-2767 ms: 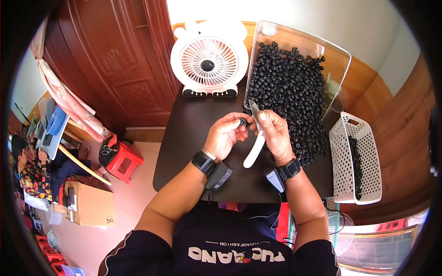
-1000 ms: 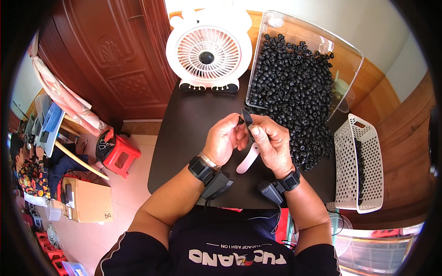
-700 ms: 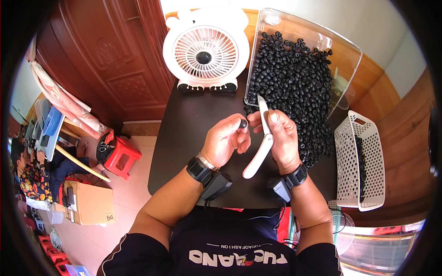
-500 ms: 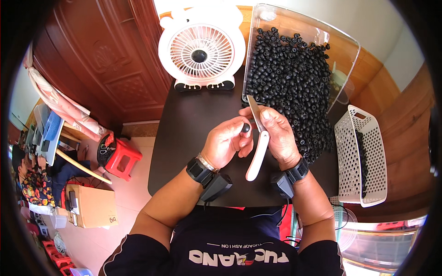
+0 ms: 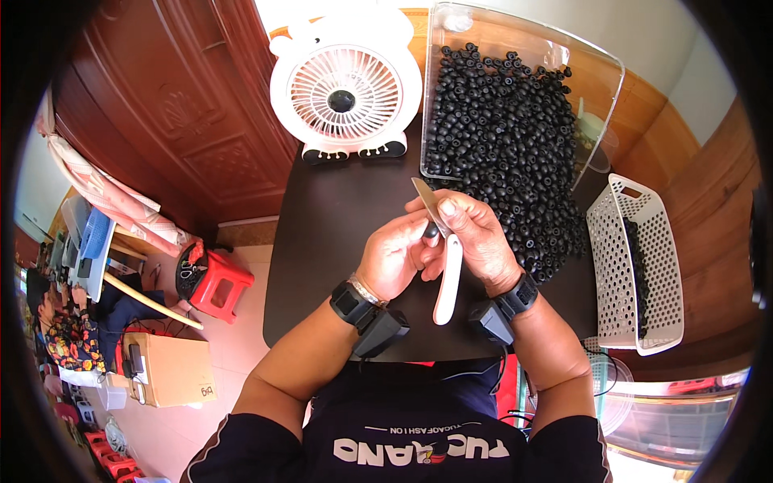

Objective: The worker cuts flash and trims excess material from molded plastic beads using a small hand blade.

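Observation:
My right hand (image 5: 477, 236) grips a knife (image 5: 448, 278) with a white handle, its grey blade pointing up and left past my fingers. My left hand (image 5: 396, 255) pinches a small black round piece (image 5: 431, 231) right against the blade. Both hands are held together above the dark table (image 5: 330, 241). A large heap of the same small black round pieces (image 5: 507, 137) lies just beyond my right hand, spilling from a clear plastic tray (image 5: 596, 80). Black devices are strapped to both wrists.
A white desk fan (image 5: 345, 91) stands at the table's far edge. A white perforated basket (image 5: 632, 266) holding some black pieces sits to the right. Left of the table are a wooden door, a red stool (image 5: 216, 280) and a cardboard box (image 5: 169, 369).
The knife has turned in my right hand, handle swinging down and blade up-left; both hands stay together over the table while the view shifts slightly.

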A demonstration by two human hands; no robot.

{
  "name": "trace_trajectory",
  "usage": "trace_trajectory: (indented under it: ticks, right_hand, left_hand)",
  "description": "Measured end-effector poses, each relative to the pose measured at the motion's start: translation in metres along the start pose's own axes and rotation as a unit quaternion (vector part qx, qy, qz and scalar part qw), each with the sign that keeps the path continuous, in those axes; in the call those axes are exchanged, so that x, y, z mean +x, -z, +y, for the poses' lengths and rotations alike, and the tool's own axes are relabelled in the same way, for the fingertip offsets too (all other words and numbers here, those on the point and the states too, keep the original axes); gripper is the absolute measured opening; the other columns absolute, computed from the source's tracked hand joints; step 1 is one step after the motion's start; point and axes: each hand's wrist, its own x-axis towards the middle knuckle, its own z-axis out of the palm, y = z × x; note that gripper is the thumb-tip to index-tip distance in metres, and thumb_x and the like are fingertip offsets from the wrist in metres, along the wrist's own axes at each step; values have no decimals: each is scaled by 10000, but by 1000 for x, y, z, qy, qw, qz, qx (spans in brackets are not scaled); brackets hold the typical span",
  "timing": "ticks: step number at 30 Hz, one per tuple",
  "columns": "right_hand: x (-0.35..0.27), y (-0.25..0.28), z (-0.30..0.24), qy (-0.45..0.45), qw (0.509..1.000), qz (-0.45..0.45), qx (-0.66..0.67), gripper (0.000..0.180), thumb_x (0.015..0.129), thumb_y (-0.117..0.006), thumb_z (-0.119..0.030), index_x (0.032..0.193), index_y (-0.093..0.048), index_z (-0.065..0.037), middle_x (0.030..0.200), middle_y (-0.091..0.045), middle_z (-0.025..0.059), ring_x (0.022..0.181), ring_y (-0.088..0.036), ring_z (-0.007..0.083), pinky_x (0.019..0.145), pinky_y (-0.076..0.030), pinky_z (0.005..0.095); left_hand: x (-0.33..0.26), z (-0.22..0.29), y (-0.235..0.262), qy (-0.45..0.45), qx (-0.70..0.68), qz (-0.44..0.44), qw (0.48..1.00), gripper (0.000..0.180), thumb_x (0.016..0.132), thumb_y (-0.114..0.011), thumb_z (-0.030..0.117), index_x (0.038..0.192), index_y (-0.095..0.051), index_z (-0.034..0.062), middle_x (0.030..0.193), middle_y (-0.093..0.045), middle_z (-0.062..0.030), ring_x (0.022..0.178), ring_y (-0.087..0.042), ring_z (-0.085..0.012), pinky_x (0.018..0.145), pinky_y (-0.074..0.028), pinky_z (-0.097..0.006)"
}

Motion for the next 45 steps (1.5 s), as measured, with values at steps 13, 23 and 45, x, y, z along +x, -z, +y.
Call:
trace_trajectory:
  ticks: [13,23,45]
  right_hand:
    - [1,4,3,11,1000,-10,-23,390,949,-503,-333,1115,-567,14,698,-587,17,578,-625,146,517,-565,308]
    - [0,2,2,-10,1000,-1,-7,368,939,-533,-331,1075,-585,7,710,-599,12,583,-612,110,539,-532,240]
    - [2,3,6,30,999,6,-26,418,948,-508,-345,1071,-584,47,691,-621,30,596,-609,98,592,-523,226]
  left_hand:
    - [1,0,0,6,23,7,1000,296,954,-440,284,825,-503,25,688,-464,-39,555,-486,-149,480,-382,-254]
    - [2,-2,1,4,19,17,1000,291,959,-434,290,882,-529,26,709,-468,-21,560,-494,-132,477,-403,-246]
    - [0,-5,-6,-28,20,63,997,296,942,-449,308,780,-485,64,651,-440,-15,531,-440,-125,478,-361,-244]
